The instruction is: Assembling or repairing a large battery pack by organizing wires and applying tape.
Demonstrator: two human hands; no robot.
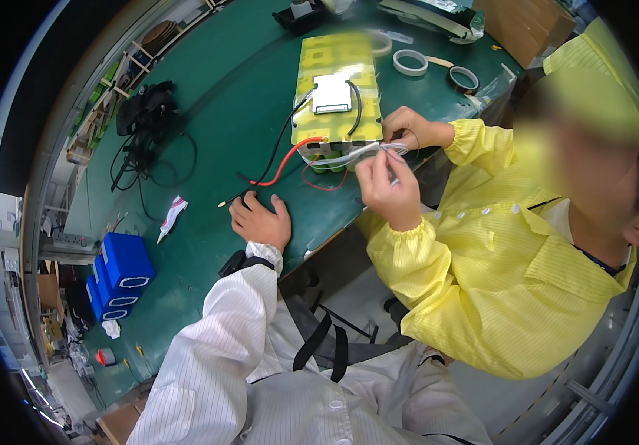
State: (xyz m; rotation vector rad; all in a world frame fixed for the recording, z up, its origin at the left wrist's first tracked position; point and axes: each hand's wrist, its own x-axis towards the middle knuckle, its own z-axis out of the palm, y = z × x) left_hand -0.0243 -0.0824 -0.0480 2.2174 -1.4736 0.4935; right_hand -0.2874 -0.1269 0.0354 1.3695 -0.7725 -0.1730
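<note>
The left grip (263,224) is resting on the worktop (212,141), thumb and fingers standing apart, visibly holding nothing; the right grip isn't showing. Just beyond, the black lead (283,133) is lying with its tip loose, near the red lead (284,162). Further out, the pack (315,55) is sitting on the worktop, already carrying a white board (332,95); a co-worker's hands (397,199) are fingering white wires (367,150), whose connections aren't showing clearly.

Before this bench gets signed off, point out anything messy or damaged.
The black cables lie in a tangled heap on the green tabletop, which looks untidy. A crumpled white scrap beside the blue blocks resembles litter. No spill or damage is apparent.
</note>
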